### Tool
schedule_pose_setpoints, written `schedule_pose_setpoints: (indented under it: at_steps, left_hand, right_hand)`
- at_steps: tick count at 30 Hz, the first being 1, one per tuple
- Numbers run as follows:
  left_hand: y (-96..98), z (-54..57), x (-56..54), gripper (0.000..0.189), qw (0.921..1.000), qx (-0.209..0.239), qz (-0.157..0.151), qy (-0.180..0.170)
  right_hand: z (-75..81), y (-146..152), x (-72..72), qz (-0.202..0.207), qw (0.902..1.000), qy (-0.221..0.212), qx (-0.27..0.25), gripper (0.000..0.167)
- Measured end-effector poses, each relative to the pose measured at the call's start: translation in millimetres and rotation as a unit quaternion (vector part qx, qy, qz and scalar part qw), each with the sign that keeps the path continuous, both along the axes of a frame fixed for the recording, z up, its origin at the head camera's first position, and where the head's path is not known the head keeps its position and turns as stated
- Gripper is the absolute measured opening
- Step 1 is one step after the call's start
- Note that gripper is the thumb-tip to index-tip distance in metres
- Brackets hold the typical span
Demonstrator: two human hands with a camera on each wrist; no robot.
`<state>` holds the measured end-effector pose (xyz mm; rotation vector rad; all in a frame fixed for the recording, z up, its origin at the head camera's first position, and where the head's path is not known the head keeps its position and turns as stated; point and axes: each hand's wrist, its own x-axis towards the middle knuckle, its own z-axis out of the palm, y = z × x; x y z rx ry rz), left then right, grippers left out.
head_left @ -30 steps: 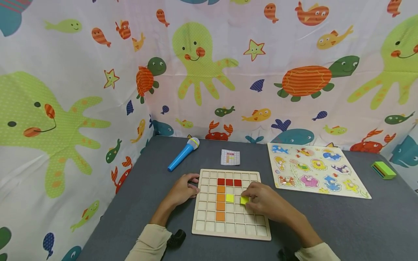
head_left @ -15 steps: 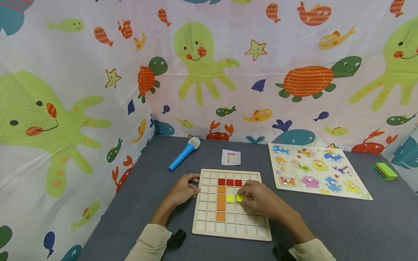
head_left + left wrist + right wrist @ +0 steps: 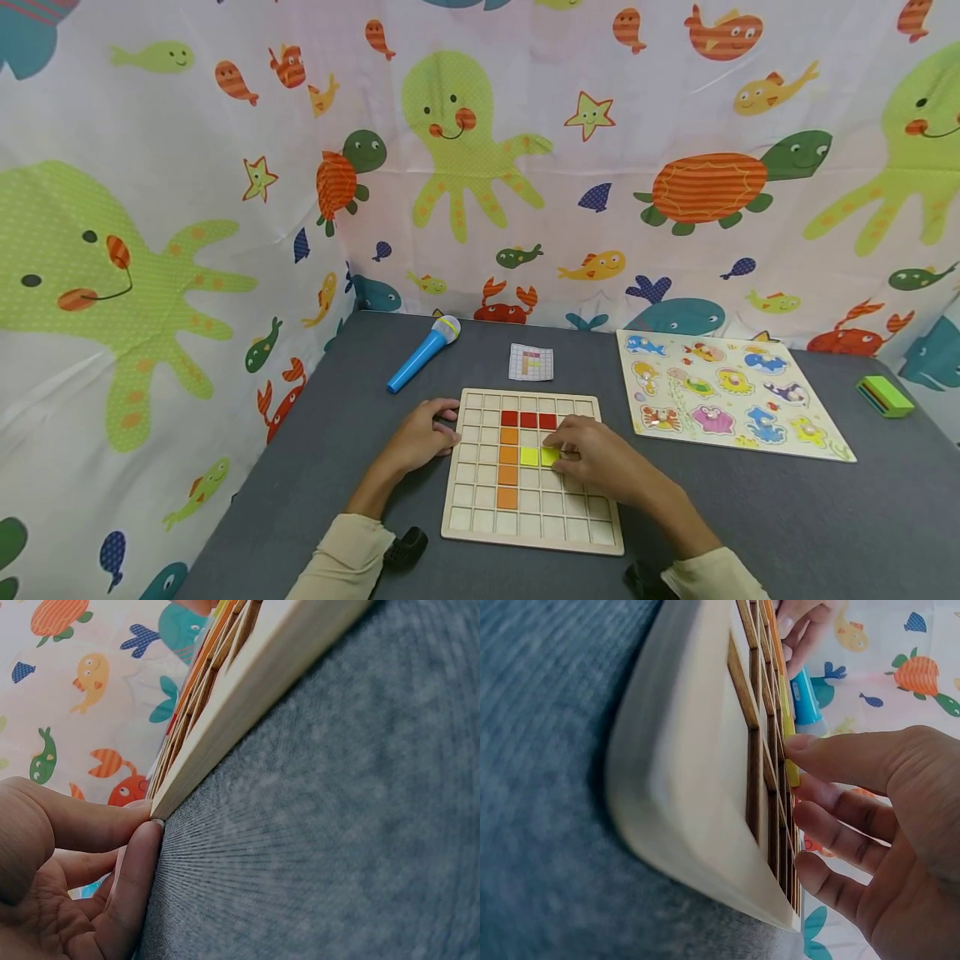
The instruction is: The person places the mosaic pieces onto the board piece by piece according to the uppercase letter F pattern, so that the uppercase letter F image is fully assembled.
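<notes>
A square wooden grid board point(image 3: 551, 546) lies on the grey table. My left hand point(image 3: 416, 435) pinches its left edge between thumb and finger, as the left wrist view shows up close. Over the board, my right hand point(image 3: 603, 460) holds a yellow square tile point(image 3: 550, 457) by thumb and fingertips. That tile lies in the cell just right of another yellow tile point(image 3: 528, 456), partly covered by the fingers. Several orange tiles point(image 3: 507, 474) form a column on the board, and three red tiles point(image 3: 528, 419) make a row at its top.
Behind the board lies a small card point(image 3: 530, 362) printed with a coloured grid. A blue toy microphone point(image 3: 420, 358) is at back left. To the right are a sea-animal puzzle board point(image 3: 738, 400) and a green-topped layered block point(image 3: 885, 396). A patterned cloth point(image 3: 480, 283) hangs behind the table.
My right hand has moved left with the yellow tile, bringing it beside the other yellow one. The tile now looks flatter in its cell. My left hand stays on the board's edge.
</notes>
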<state>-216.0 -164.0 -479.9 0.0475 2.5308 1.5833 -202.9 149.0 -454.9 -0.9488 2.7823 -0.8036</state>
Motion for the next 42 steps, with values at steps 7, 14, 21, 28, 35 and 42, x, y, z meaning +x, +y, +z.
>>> schedule_pose_setpoints:
  at_steps: [7, 14, 21, 28, 35, 42]
  left_hand:
    - [1.3, -0.9, 0.1, 0.054, 1.0, 0.0, -0.001, -0.002]
    - [1.5, -1.0, -0.5, 0.054, 1.0, -0.002, -0.004, 0.0]
    - [-0.4, -2.4, -2.5, 0.054, 1.0, -0.003, -0.008, -0.003]
    - [-1.6, -1.8, -2.3, 0.056, 0.9998, -0.003, -0.018, -0.003]
    - [-1.5, -0.4, -3.0, 0.059, 0.9992, -0.031, -0.025, 0.004]
    - [4.2, 16.1, 8.6, 0.068, 0.9851, -0.156, -0.061, 0.041]
  right_hand:
    - [0.4, 1, 0.8, -0.004, 1.0, -0.007, 0.005, 0.026]
    - [5.4, 7, 9.0, -0.025, 0.9993, 0.005, 0.026, 0.032]
    - [15.8, 30, 22.2, -0.06, 0.9969, 0.022, 0.045, 0.031]
    - [12.4, 71, 35.4, -0.084, 0.9932, 0.043, 0.069, 0.029]
    - [12.1, 120, 46.7, -0.119, 0.9881, 0.05, 0.084, 0.031]
    - [26.5, 167, 40.1, -0.122, 0.9872, 0.04, 0.094, 0.032]
